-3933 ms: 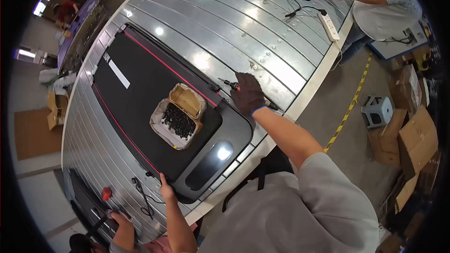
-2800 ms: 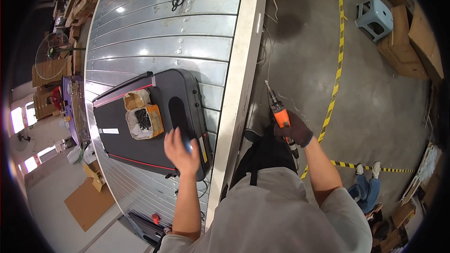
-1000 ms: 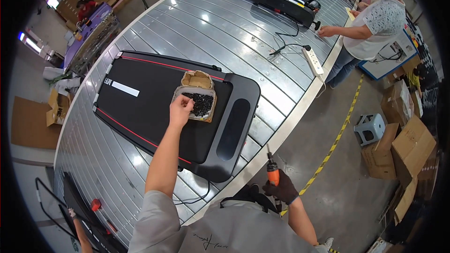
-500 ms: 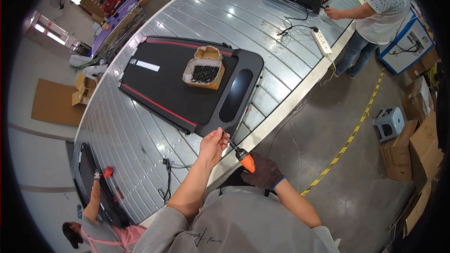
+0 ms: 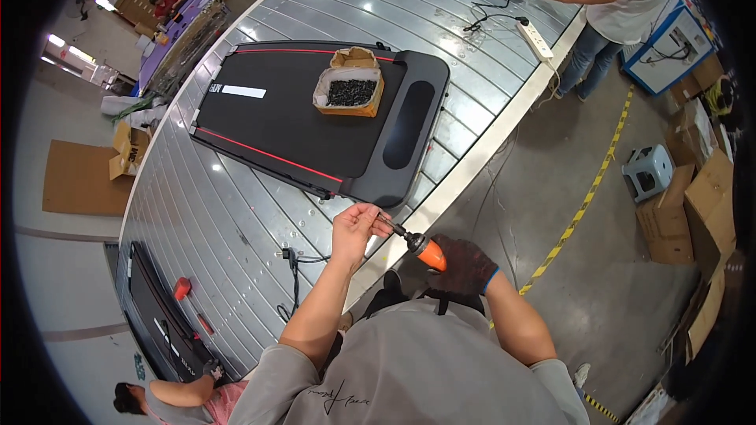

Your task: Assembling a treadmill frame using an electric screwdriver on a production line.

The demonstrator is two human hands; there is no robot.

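My right hand (image 5: 466,264), in a dark glove, grips an orange-and-black power screwdriver (image 5: 420,245) over the table's near edge. My bare left hand (image 5: 356,227) pinches the screwdriver's bit tip, apparently with a small screw that is too small to see. Just beyond my hands lies a black walking-pad treadmill (image 5: 315,122) with red trim on the metal roller table (image 5: 236,212). An open cardboard box of black screws (image 5: 350,92) sits on the treadmill's deck.
A second black treadmill (image 5: 157,307) lies at the lower left, where another person (image 5: 169,397) works. A person in a white patterned shirt (image 5: 622,0) stands at the far right by a power strip (image 5: 534,30). Cardboard boxes (image 5: 693,205) and a grey stool (image 5: 647,173) stand on the floor.
My left hand left the screw box and came back to the screwdriver's tip. My right hand brought the screwdriver up from beside my body to the table's edge.
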